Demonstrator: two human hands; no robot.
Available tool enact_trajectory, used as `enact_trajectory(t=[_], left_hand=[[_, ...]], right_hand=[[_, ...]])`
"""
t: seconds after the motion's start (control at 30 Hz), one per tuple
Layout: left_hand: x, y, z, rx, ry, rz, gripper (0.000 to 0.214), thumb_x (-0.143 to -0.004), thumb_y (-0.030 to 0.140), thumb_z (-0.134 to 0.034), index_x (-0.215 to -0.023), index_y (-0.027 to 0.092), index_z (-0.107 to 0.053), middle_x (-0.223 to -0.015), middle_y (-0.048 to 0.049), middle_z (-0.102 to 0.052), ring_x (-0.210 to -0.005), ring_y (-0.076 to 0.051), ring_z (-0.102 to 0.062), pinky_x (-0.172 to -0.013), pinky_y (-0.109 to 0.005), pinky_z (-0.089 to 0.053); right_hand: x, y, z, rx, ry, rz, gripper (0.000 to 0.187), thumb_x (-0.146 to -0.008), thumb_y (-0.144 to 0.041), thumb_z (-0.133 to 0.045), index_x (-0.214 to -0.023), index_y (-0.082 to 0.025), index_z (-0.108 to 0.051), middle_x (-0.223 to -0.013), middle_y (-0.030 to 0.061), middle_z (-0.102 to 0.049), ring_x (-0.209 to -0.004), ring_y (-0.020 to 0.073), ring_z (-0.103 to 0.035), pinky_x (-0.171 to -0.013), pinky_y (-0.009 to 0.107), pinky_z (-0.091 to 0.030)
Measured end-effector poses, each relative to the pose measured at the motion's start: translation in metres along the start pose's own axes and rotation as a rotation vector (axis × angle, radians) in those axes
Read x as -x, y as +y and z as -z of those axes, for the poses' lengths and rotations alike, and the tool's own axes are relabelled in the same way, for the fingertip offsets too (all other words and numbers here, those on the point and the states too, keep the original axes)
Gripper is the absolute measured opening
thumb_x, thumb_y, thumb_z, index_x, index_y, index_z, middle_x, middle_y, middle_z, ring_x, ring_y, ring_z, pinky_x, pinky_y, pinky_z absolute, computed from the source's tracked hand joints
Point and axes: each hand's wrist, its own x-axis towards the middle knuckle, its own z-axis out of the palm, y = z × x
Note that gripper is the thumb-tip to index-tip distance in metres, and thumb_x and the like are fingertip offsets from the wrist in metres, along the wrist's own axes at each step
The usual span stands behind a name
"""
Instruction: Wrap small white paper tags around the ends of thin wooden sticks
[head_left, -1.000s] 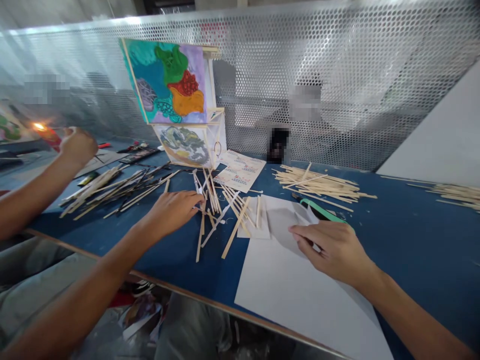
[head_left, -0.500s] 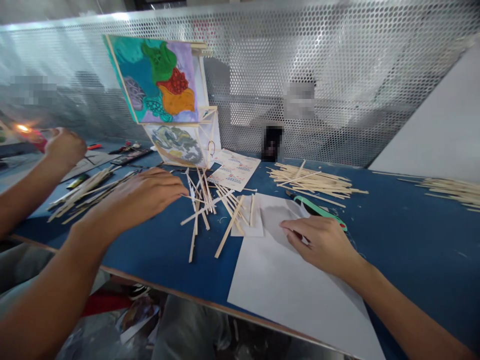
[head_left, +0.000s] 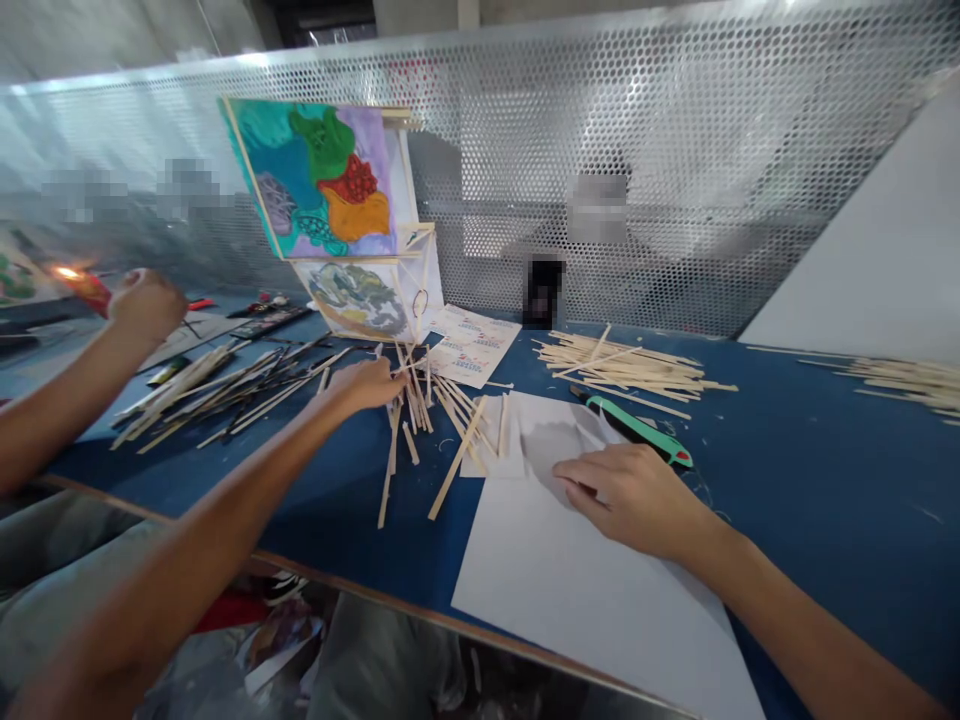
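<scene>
My left hand (head_left: 367, 384) reaches over a loose bundle of thin wooden sticks (head_left: 396, 465), its fingertips pinched on one light wooden stick (head_left: 412, 365). Flat on the blue table lies a large white sheet of paper (head_left: 570, 590). My right hand (head_left: 637, 500) rests on that sheet with loosely bent fingers and a gap between thumb and forefinger; nothing shows in it. Just behind its knuckles is a green utility knife (head_left: 649, 432). A small white paper piece (head_left: 491, 462) with sticks on it lies at the sheet's upper left corner.
A stick-framed stand with painted panels (head_left: 322, 185) rises behind my left hand. More sticks (head_left: 622, 362) lie at the back right. At left, a co-worker's hand (head_left: 146, 305) is near a small flame (head_left: 67, 272). Perforated metal (head_left: 517, 150) closes off the table's back.
My left hand has moved right and away from me to the stick bundle, where a crossing stick has left its place. My right hand stays on the paper.
</scene>
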Motion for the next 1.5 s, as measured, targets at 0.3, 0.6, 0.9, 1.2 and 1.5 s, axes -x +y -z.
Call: enact_trajectory(t=[0.3,0.6,0.9,1.2,1.5], left_hand=[[0.028,0.026,-0.018,0.230,0.043,-0.272,0.046,-0.095,0.043,-0.062,-0.134,0.018,-0.057,-0.130,-0.0131,-0.063,-0.116,-0.029,-0.063,-0.099,-0.048,-0.051],[0.065,0.074,0.023,0.781,-0.054,-0.461,0.035,-0.100,0.041,-0.041,-0.114,0.017,-0.063,-0.100,-0.0073,-0.064,-0.086,-0.019,-0.060,-0.072,-0.029,-0.048],[0.105,0.144,-0.024,1.372,-0.607,-0.494,0.025,-0.098,0.032,-0.036,-0.105,0.015,-0.054,-0.069,0.0047,-0.038,-0.048,-0.007,-0.022,-0.045,-0.021,-0.022],[0.129,0.127,-0.020,1.618,-0.872,-0.466,0.028,-0.104,0.040,-0.044,-0.109,0.018,-0.060,-0.066,0.0062,-0.042,-0.048,-0.005,-0.022,-0.045,-0.022,-0.018],[0.141,0.125,-0.023,1.354,-0.707,-0.646,0.029,-0.107,0.039,-0.038,-0.105,0.020,-0.061,-0.074,0.0024,-0.052,-0.067,-0.009,-0.047,-0.058,-0.022,-0.036]], right_hand=[[-0.002,-0.001,0.003,-0.024,0.006,0.025,0.029,-0.099,-0.024,-0.048,-0.093,-0.022,-0.077,-0.067,0.0021,-0.073,-0.061,0.0142,-0.064,-0.060,0.026,-0.040],[0.004,0.038,0.005,0.176,0.157,-0.566,0.026,-0.093,-0.033,-0.056,-0.109,-0.024,-0.073,-0.098,0.0055,-0.076,-0.081,0.0228,-0.069,-0.060,0.030,-0.042],[0.015,0.086,0.000,0.027,0.108,-0.666,0.029,-0.096,-0.033,-0.050,-0.109,-0.020,-0.073,-0.101,0.0086,-0.076,-0.097,0.0259,-0.070,-0.082,0.036,-0.051],[0.002,0.038,0.017,-0.030,0.439,-0.376,0.019,-0.098,-0.026,-0.053,-0.095,-0.021,-0.071,-0.089,0.0074,-0.072,-0.084,0.0230,-0.065,-0.077,0.036,-0.048],[-0.004,-0.019,0.012,-0.653,0.368,-0.449,0.018,-0.099,-0.037,-0.056,-0.099,-0.025,-0.070,-0.076,0.0001,-0.068,-0.062,0.0135,-0.057,-0.056,0.027,-0.045]])
